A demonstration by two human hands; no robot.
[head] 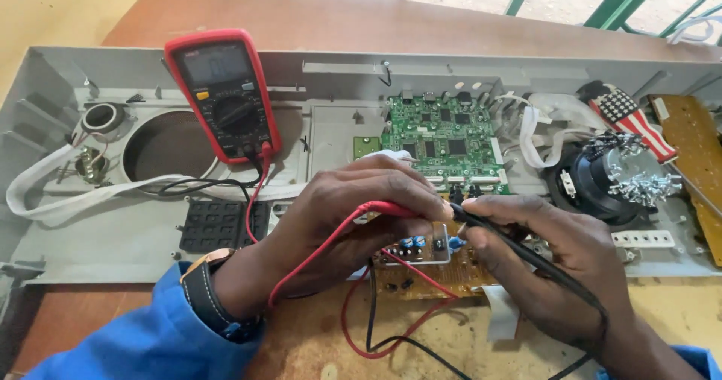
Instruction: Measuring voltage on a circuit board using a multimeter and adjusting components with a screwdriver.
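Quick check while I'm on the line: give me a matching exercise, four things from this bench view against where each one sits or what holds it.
Things:
1. red probe
2. black probe
3. multimeter
4. green circuit board

Places:
A. lying in the grey casing, above the hands
B. in the right hand
C. propped at the upper left, beside the round opening
D. in the left hand

Pairs: 1-D, 2-B, 3-C, 4-A
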